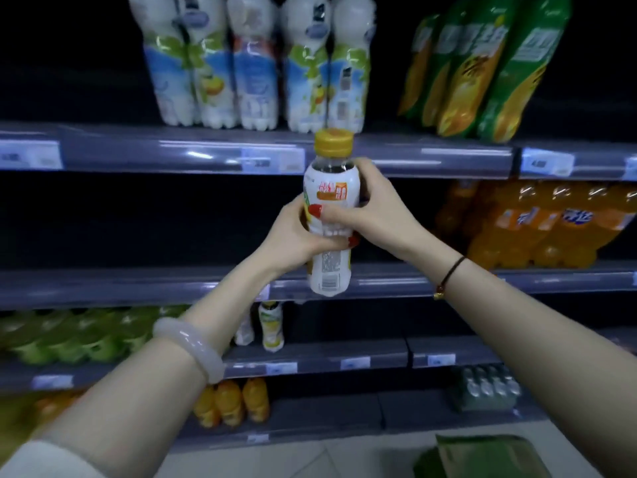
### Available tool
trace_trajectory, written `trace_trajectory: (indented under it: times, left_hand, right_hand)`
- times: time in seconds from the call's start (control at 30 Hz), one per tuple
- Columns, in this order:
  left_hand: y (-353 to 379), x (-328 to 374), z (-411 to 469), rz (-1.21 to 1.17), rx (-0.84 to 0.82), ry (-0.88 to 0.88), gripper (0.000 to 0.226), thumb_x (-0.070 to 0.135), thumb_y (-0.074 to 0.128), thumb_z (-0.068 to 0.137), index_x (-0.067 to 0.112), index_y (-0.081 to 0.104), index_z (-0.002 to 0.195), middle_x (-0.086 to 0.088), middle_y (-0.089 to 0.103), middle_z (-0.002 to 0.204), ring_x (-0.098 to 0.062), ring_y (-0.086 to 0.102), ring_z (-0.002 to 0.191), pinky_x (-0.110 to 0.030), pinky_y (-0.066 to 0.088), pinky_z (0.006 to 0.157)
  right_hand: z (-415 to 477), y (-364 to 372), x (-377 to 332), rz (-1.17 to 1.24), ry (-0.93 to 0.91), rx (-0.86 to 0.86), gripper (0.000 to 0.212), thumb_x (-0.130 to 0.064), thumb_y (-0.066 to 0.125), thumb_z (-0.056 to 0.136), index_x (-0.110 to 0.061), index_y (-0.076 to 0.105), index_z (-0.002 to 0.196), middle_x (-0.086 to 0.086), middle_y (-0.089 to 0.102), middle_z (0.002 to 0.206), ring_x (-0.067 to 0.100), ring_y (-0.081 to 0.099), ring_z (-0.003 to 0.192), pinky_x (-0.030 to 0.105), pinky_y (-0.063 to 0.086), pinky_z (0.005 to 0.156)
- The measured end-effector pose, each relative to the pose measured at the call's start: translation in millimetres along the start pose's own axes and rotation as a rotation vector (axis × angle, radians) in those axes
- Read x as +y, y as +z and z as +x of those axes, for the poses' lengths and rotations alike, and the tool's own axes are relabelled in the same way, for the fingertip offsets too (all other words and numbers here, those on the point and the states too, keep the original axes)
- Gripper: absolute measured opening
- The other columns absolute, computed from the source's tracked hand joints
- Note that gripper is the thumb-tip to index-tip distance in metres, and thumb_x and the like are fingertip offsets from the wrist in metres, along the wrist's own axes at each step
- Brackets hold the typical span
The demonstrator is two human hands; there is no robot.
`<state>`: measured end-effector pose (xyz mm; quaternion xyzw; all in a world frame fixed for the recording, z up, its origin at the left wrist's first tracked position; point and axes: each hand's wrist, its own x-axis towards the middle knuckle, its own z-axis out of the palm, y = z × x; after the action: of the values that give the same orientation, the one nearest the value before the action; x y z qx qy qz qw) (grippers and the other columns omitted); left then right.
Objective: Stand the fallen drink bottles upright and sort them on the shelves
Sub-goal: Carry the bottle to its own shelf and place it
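Observation:
I hold a small white drink bottle with a yellow cap upright in front of the shelves, at the height of the second shelf. My left hand wraps its middle from the left. My right hand grips it from the right, fingers over the label. The shelf bay behind the bottle is dark. Two similar small white and yellow bottles stand upright on the shelf below.
Tall white milk-drink bottles and green-and-orange bottles fill the top shelf. Orange soda bottles stand at the right, green bottles at lower left, small orange bottles and a shrink-wrapped pack on the bottom shelf. A green package lies on the floor.

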<state>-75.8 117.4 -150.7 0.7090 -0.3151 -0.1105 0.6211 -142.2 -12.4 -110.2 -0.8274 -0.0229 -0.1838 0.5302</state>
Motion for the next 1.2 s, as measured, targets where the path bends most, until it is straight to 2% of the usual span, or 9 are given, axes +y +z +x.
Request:
trace_trajectory:
  times: [0.13, 0.3, 0.43, 0.57, 0.63, 0.77, 0.93, 1.1, 1.2]
  left_hand:
    - [-55.7, -72.7, -43.6, 0.033, -0.05, -0.11, 0.055, 0.003, 0.084, 0.063, 0.011, 0.061, 0.112, -0.002, 0.073, 0.101, -0.009, 0.07, 0.091, -0.019, 0.056, 0.074]
    - [-100.7, -168.4, -83.1, 0.048, -0.078, -0.236, 0.057, -0.001, 0.083, 0.061, 0.02, 0.059, 0.109, 0.007, 0.071, 0.097, -0.001, 0.068, 0.088, -0.019, 0.055, 0.074]
    - [-109.7, -236.3, -92.4, 0.061, -0.02, -0.28, 0.066, -0.005, 0.082, 0.056, 0.023, 0.058, 0.11, 0.0, 0.069, 0.105, -0.017, 0.066, 0.1, -0.036, 0.056, 0.087]
    - [-103.2, -305.9, -97.6, 0.026, 0.059, -0.342, 0.073, -0.015, 0.076, 0.061, 0.009, 0.048, 0.124, 0.005, 0.062, 0.103, -0.001, 0.064, 0.093, -0.007, 0.05, 0.074]
    - [-96.7, -337.7, -95.5, 0.012, 0.112, -0.358, 0.065, -0.012, 0.072, 0.071, 0.007, 0.043, 0.126, 0.007, 0.057, 0.099, 0.007, 0.062, 0.081, 0.0, 0.044, 0.065]
    - [-90.5, -400.8, -75.8, 0.077, 0.158, -0.362, 0.061, -0.004, 0.074, 0.071, 0.007, 0.042, 0.122, 0.007, 0.056, 0.099, -0.002, 0.054, 0.084, -0.002, 0.046, 0.06]
    - [-88.1, -455.2, -50.1, 0.095, 0.232, -0.364, 0.051, -0.002, 0.073, 0.072, 0.005, 0.055, 0.119, -0.006, 0.067, 0.103, -0.022, 0.064, 0.097, -0.024, 0.051, 0.078]
    - [-92.6, -472.1, -35.2, 0.122, 0.231, -0.356, 0.038, 0.004, 0.072, 0.076, 0.015, 0.054, 0.108, 0.006, 0.063, 0.085, 0.0, 0.058, 0.075, -0.002, 0.043, 0.054]
    - [-92.1, -483.9, -31.7, 0.172, 0.231, -0.394, 0.032, 0.006, 0.07, 0.075, 0.005, 0.061, 0.105, -0.003, 0.069, 0.089, -0.019, 0.067, 0.085, -0.013, 0.047, 0.059]
  right_hand:
    - [-16.2, 93.1, 35.0, 0.025, 0.114, -0.007, 0.055, -0.021, 0.082, 0.062, -0.015, 0.052, 0.108, 0.003, 0.07, 0.095, 0.017, 0.07, 0.089, 0.04, 0.058, 0.081]
    - [-38.6, 188.5, 94.2, 0.071, 0.261, -0.042, 0.053, -0.011, 0.082, 0.068, -0.022, 0.053, 0.111, -0.007, 0.07, 0.097, 0.005, 0.068, 0.086, 0.024, 0.057, 0.075]
    - [-42.0, 235.5, 149.7, 0.047, 0.326, -0.048, 0.065, -0.021, 0.085, 0.061, -0.03, 0.055, 0.117, -0.009, 0.069, 0.104, 0.007, 0.066, 0.096, 0.036, 0.056, 0.085]
    - [-44.0, 278.3, 221.0, 0.048, 0.355, -0.067, 0.071, -0.018, 0.086, 0.062, -0.033, 0.052, 0.123, -0.011, 0.065, 0.113, 0.008, 0.062, 0.107, 0.039, 0.053, 0.094]
    - [-44.6, 296.1, 257.7, 0.039, 0.344, -0.047, 0.073, -0.016, 0.085, 0.064, -0.027, 0.05, 0.128, -0.007, 0.063, 0.118, 0.009, 0.061, 0.11, 0.039, 0.052, 0.096]
    - [-33.3, 317.3, 321.9, -0.017, 0.299, -0.01, 0.068, -0.014, 0.08, 0.068, -0.032, 0.049, 0.125, -0.006, 0.061, 0.121, 0.006, 0.058, 0.113, 0.031, 0.05, 0.097]
    - [-10.2, 329.6, 365.8, -0.08, 0.34, 0.038, 0.038, -0.018, 0.078, 0.074, -0.021, 0.053, 0.101, -0.003, 0.065, 0.096, 0.01, 0.062, 0.087, 0.029, 0.054, 0.076]
    - [9.0, 333.7, 378.6, -0.196, 0.343, 0.033, 0.021, -0.024, 0.074, 0.078, -0.02, 0.055, 0.087, -0.013, 0.057, 0.072, 0.002, 0.056, 0.068, 0.01, 0.041, 0.056]
    - [9.7, 337.9, 381.9, -0.294, 0.306, 0.005, 0.04, -0.031, 0.073, 0.078, -0.016, 0.055, 0.11, -0.005, 0.065, 0.088, 0.009, 0.062, 0.082, 0.025, 0.054, 0.071]
